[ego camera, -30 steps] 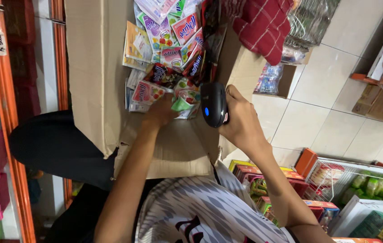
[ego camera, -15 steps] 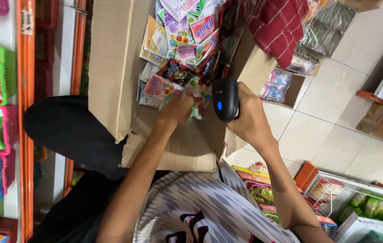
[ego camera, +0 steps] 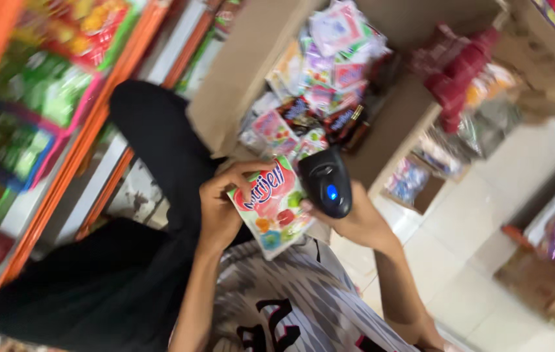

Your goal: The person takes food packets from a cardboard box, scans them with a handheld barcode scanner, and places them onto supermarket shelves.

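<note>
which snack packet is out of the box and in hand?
The colourful fruit-print packet, pinched in the left hand beside the black scanner in the right hand. The other packets lie heaped in the cardboard box.

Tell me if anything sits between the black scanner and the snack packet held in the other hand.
Nothing visible does. The black scanner in the right hand sits right at the upper edge of the snack packet held by the left hand.

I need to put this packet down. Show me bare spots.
Bare: the tiled floor right of the right hand, and the cardboard box's flap. Crowded: the box interior, heaped with packets, and the shelves at left.
</note>
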